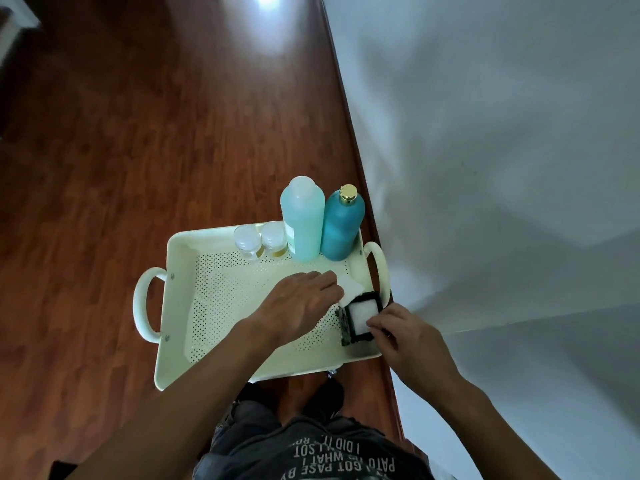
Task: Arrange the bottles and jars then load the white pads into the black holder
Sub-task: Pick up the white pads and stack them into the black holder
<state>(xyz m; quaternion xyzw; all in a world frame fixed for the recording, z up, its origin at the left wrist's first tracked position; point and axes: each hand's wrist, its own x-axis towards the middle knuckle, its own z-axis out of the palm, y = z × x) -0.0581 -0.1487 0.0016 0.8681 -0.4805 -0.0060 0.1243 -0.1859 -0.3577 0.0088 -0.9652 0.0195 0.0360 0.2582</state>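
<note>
A cream perforated tray [214, 306] holds everything. Along its far edge stand two small clear jars [247, 241] [273, 239], a pale green bottle [304, 220] and a teal bottle with a gold cap [341, 225]. At the tray's right side lies the black holder [346, 322] with a white pad [362, 315] inside it. My left hand [301, 306] rests palm down over loose white pads [351, 287] just beyond the holder, fingers touching them. My right hand [408, 336] grips the holder's near right edge.
The tray has loop handles at its left [143, 306] and right [377, 261] ends and stands over a red-brown wooden floor [138, 133]. A white wall [485, 133] with a wooden skirting runs close along the right.
</note>
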